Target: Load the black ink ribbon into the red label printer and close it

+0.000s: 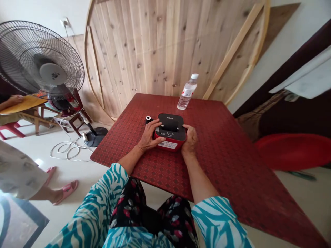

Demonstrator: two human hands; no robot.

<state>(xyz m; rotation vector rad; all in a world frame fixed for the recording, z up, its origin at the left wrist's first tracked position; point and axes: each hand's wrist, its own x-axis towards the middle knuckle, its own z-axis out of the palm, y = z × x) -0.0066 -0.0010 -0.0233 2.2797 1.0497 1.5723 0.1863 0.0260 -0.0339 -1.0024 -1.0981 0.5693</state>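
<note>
A small receipt printer (169, 134) with a black top and a red body sits on the dark red patterned table (212, 144). White labels cover part of its front face. My left hand (150, 135) grips the printer's left side, with fingertips at the upper edge and the thumb along the front top edge. Against the right side my right hand (190, 140) is curled, its fingertips at the top right edge. A small roll (148, 119) with a white end and dark side stands just beyond my left fingers. Farther back is an upright clear water bottle (187, 92) with a white cap.
A big round wooden tabletop (165, 44) leans on the wall behind the table. On the left are a floor fan (53, 74), a coiled white cable (68, 151) and a person's feet in pink sandals (67, 191). A red basin-like object (294, 151) is at the right.
</note>
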